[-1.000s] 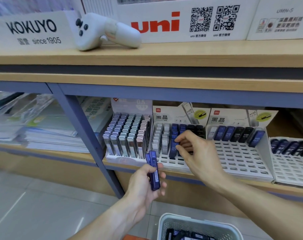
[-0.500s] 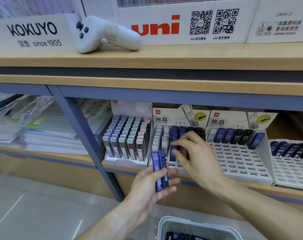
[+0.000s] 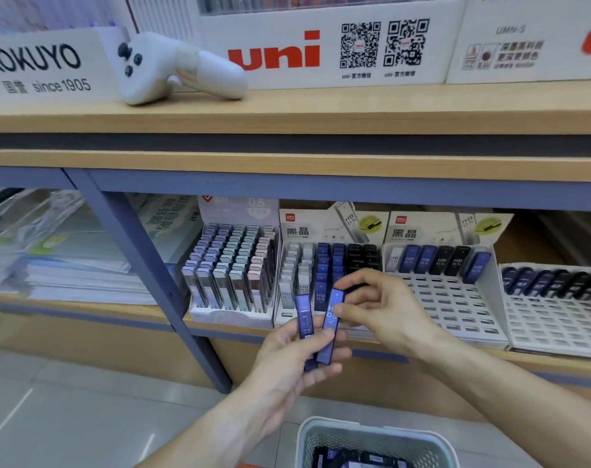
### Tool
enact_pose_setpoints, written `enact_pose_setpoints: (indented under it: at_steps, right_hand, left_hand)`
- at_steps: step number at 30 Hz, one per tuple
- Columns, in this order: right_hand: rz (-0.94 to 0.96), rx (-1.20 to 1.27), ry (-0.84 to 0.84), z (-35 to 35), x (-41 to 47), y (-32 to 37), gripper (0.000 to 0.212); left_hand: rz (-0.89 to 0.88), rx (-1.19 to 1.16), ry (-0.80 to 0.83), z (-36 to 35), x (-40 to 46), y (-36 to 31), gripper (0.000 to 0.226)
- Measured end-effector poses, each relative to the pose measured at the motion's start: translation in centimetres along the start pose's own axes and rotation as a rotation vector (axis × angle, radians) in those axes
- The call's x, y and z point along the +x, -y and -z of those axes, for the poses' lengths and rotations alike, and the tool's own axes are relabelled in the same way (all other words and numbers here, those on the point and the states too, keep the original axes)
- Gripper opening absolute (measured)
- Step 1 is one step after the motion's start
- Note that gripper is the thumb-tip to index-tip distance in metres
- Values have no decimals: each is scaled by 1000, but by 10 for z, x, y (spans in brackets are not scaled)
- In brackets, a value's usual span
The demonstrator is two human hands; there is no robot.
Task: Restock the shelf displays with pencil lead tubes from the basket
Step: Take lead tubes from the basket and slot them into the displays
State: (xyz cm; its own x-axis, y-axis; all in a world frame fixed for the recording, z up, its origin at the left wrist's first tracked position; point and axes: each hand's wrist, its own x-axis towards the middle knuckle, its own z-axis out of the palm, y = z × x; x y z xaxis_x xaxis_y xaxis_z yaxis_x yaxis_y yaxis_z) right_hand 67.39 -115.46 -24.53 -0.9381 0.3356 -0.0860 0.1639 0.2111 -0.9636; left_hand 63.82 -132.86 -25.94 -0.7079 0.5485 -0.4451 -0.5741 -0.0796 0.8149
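- Left hand: raised in front of the lower shelf's front edge, palm up; its grip is curled round two blue lead tubes, thumb across their lower halves.
- Left blue tube: upright in the left hand, its cap level with the foot of the middle display.
- Right blue tube: tilted slightly rightward beside the first and touching it; marked "HB 0.5".
- Right hand: just right of the tubes; thumb and forefinger pinch the upper end of the right blue tube, the remaining fingers loosely curled.
- Middle display: white stepped rack on the lower shelf, filled with columns of white, blue and black tubes; partly hidden by the right hand.
- Left display: touching the middle one; full of pastel-capped tubes standing in rows.
- Right display: only its back row holds tubes; the slots nearer its front edge are open.
- Far-right display: one back row of dark tubes, at the frame's right edge.
- Basket: pale mesh, at the bottom edge of the view below the hands; dark tubes lie inside.
- Upper shelf: carries a white handheld controller towards its left end, before brand signs.
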Motion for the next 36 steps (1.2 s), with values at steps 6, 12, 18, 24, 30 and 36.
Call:
enact_pose_setpoints:
  at_steps: [6, 12, 18, 24, 30, 36]
  right_hand:
    - [228, -127, -263, 11, 4, 1, 22]
    - [501, -401, -294, 11, 1, -5, 21]
    - [625, -613, -214, 5, 3, -16, 21]
    - [637, -680, -202, -1, 1, -15, 21]
    - [619, -855, -251, -2, 5, -16, 22]
    - [550, -851, -214, -3, 2, -15, 36]
  left_hand:
    - [40, -111, -64, 2, 3, 1, 28]
    - [27, -182, -192, 5, 7, 4, 30]
    - [5, -142, -214, 4, 4, 1, 28]
    - [-13, -107, -200, 5, 4, 1, 26]
    - [-5, -151, -152, 7, 5, 1, 31]
    - [1, -158, -119, 7, 4, 1, 33]
